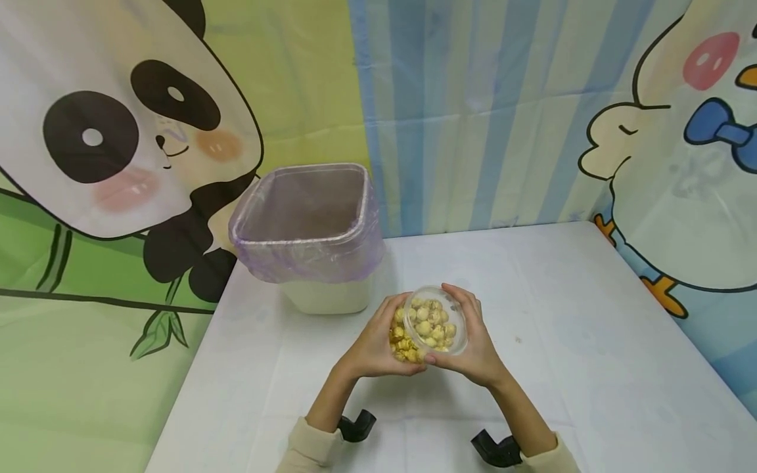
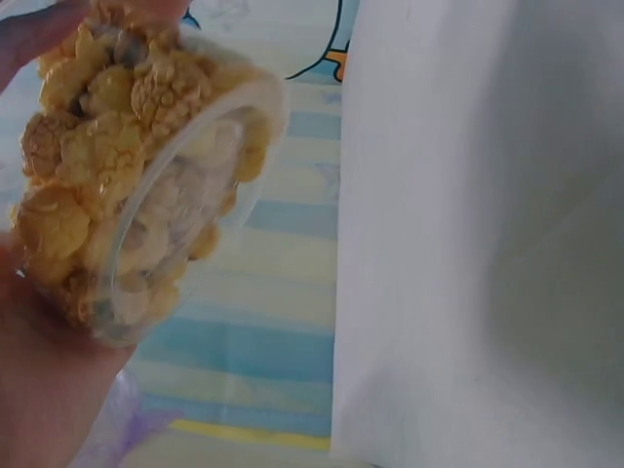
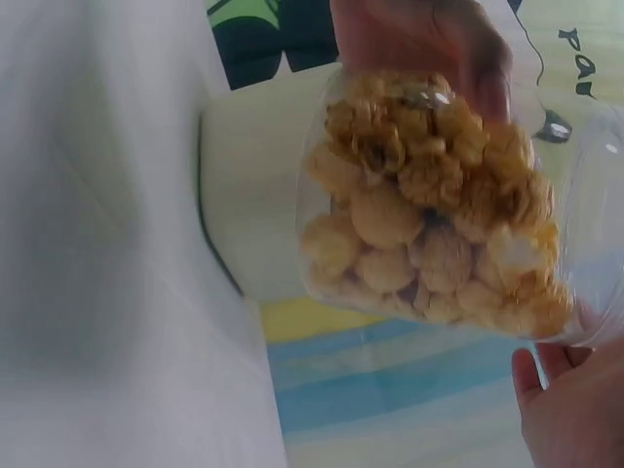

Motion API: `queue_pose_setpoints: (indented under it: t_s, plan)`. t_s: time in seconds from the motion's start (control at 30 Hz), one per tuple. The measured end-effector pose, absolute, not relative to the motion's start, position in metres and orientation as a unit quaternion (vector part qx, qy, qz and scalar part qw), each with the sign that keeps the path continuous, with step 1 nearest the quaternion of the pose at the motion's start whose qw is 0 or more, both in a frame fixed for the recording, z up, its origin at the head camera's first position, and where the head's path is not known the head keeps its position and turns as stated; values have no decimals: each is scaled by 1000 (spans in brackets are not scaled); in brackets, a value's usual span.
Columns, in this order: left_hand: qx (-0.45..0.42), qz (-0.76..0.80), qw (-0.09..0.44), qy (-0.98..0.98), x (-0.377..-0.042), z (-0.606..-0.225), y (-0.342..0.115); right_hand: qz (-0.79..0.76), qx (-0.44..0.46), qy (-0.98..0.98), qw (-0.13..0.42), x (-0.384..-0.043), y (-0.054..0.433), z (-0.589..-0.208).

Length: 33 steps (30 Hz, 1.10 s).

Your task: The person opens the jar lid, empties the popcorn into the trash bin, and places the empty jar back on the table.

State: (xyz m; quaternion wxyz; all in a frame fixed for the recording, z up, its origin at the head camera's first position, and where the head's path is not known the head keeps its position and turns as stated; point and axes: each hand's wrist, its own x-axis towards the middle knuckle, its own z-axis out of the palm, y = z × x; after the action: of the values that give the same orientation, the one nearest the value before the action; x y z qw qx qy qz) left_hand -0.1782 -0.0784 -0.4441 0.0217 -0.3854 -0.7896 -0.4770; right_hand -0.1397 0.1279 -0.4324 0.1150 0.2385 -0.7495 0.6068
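Note:
A clear plastic jar of golden popcorn (image 1: 434, 320) is held up between both hands above the white table, its round top end tilted toward the head camera. My left hand (image 1: 378, 345) grips the jar's body from the left, fingers and thumb curled round it. From the right, my right hand (image 1: 476, 345) holds the clear top end, thumb on the near side and fingers on the far side. In the right wrist view, popcorn (image 3: 429, 214) fills the lower part of the jar. Whether the clear top is a separate lid, I cannot tell.
Behind and left of the hands stands a pale bin (image 1: 325, 295) lined with a translucent purple bag (image 1: 307, 259). The white table (image 1: 520, 289) backs onto printed cartoon curtains (image 1: 449, 118). Black curved pieces (image 1: 357, 427) sit at both wrists.

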Motion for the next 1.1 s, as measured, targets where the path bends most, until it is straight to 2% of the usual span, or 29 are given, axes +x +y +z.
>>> queue_pose_setpoints:
  t_s: [0.07,0.23,0.33,0.47,0.73,0.87,0.97,1.1]
  plan:
    - [-395,-486,-11,-779,-178,-444,-81,609,248,-746,102,-140,129,-431]
    - [-429,-520,-140,-726,-182,-442,-92,618,301,-725,46,-140,134,-430]
    - [-442,-526,-181,-704,-186,-443,-97,615,323,-719,30,-141,135,-429]
    - [-433,-532,-164,-709,-189,-445,-97,609,319,-725,49,-142,135,-432]
    - [-389,-498,-41,-773,-188,-451,-90,587,236,-768,96,-139,127,-436]
    - [-386,-470,-10,-794,-184,-451,-84,558,198,-797,118,-138,123,-436]
    - [-387,-475,-37,-789,-182,-449,-85,555,204,-798,116,-138,124,-435]
    - [-391,-509,-135,-755,-182,-447,-90,563,239,-786,86,-138,128,-433]
